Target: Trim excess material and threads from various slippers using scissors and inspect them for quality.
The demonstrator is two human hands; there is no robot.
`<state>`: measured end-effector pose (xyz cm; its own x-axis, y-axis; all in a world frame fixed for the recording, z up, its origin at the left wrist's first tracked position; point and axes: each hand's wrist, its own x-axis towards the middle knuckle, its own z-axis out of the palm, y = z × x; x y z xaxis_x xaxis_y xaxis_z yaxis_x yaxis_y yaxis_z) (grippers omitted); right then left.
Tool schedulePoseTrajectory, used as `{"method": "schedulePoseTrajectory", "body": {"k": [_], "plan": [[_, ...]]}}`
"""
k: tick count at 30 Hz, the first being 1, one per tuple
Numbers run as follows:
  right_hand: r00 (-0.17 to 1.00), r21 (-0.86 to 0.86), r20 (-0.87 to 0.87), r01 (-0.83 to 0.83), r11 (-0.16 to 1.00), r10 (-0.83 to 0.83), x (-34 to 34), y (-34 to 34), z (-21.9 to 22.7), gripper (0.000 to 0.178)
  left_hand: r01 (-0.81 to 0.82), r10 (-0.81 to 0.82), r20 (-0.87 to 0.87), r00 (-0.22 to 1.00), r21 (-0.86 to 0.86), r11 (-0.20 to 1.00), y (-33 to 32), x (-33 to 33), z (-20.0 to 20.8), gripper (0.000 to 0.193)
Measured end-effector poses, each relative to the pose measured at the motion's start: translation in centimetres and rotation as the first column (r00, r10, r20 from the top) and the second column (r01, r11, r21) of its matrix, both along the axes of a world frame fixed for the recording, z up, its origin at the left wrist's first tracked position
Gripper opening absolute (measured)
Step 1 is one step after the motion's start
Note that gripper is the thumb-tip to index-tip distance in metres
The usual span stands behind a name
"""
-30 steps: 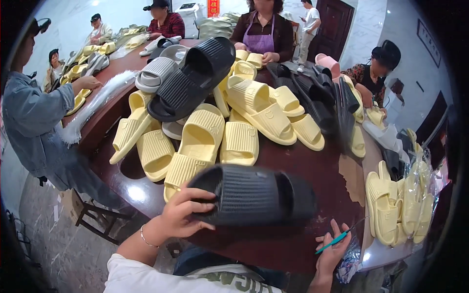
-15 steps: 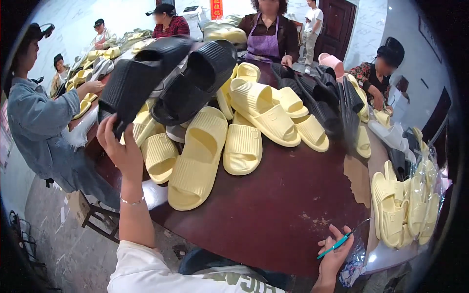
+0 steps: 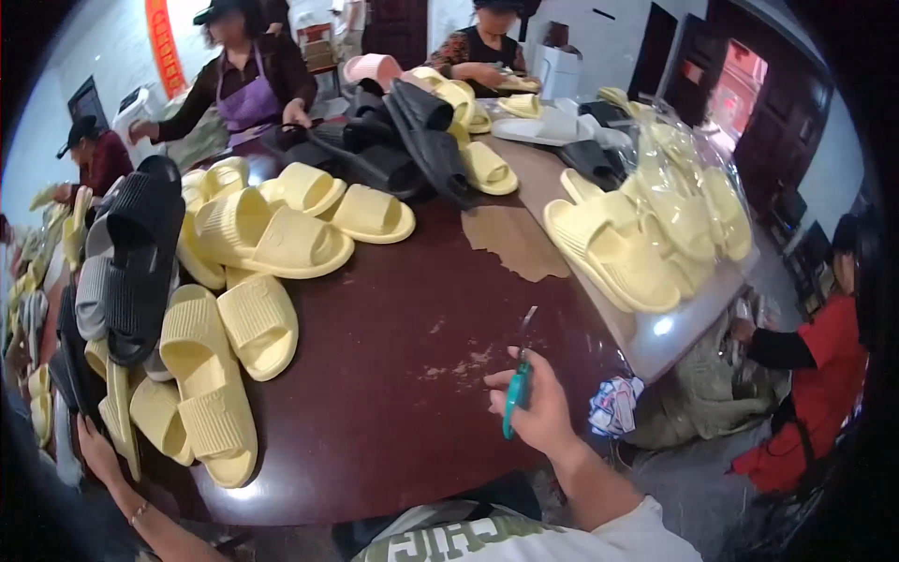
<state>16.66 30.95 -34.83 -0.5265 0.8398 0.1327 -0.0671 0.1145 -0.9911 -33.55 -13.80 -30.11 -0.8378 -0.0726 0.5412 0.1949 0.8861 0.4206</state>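
Right hand (image 3: pixel 534 412) is curling round small teal-handled metal scissors (image 3: pixel 517 389), fingers pinching the handle, blade tips pointing up and away over the dark red-brown round wooden table (image 3: pixel 403 375). Hand w/ scissors is hovering at the near edge, right of centre; bare tabletop is lying just beyond it.

Left hand (image 3: pixel 98 450) is reaching out at the near-left edge, fingers going in among a stack of pale yellow ribbed foam slides (image 3: pixel 201 393); grip is partly hidden, so can't tell if it's closing on one. A black ribbed foam slide (image 3: pixel 140 253) is leaning upright just above that hand, atop grey ones along the left edge.

More yellow slides (image 3: pixel 272 234) are lying toward the far-left part of the surface, well apart from the scissors. A tan cardboard scrap (image 3: pixel 510 239) is lying toward the right edge, next to bagged yellow slides (image 3: pixel 655 225) in clear plastic. Black slides (image 3: pixel 412 140) are piling at the far edge, where other people are sitting.
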Motion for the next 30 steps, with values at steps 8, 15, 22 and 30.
{"method": "schedulePoseTrajectory", "body": {"k": [8,15,22,30], "plan": [[0.971,0.194,0.239,-0.026,0.981,-0.022,0.8,-0.2,1.1,0.059,-0.209,0.062,-0.315,0.947,-0.455,0.866,7.3,6.5,2.8,0.038],[0.976,0.175,0.218,-0.021,0.984,-0.018,0.2,-1.0,0.6,0.060,0.910,-0.919,0.014,0.395,-0.146,0.389,27.2,20.8,5.3,0.053],[0.998,0.111,0.062,-0.012,0.994,0.005,2.1,-2.5,0.1,0.060,0.996,-0.971,0.236,-0.039,-0.072,-0.057,44.2,25.7,4.6,0.075],[0.995,-0.249,-0.098,-0.035,0.968,0.011,2.6,-1.7,1.0,0.053,0.980,-0.978,0.204,0.049,0.179,0.087,60.2,24.7,-1.8,0.073]]}}
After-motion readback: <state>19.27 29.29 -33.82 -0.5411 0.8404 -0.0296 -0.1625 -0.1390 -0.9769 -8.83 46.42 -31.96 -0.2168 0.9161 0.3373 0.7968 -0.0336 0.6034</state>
